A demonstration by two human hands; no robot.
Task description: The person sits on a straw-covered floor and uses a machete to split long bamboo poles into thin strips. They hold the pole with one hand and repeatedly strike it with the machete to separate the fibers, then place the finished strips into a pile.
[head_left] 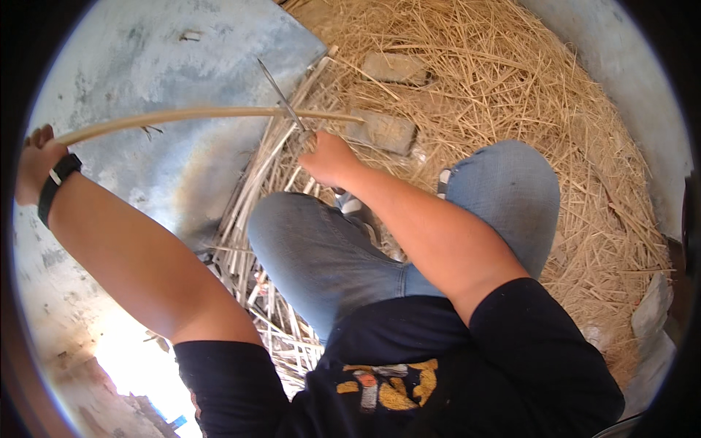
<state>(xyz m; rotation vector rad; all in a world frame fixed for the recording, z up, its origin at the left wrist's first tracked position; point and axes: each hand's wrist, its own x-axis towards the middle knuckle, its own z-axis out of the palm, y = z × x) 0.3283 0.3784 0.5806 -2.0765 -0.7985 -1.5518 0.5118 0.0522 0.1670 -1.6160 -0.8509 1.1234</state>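
Head-worn fisheye, steeply downward, close

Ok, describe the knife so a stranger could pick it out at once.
Start at the straw pile, then go to its left edge, where the right hand grips the knife. Its thin grey blade slants up-left across the long pale cane; it is the only metal among the stalks.

Loose golden straw (511,87) covering ground; two flat grey stone blocks (383,131) lying in it; pale split cane strips (255,182) piling beside grey concrete floor (146,66).
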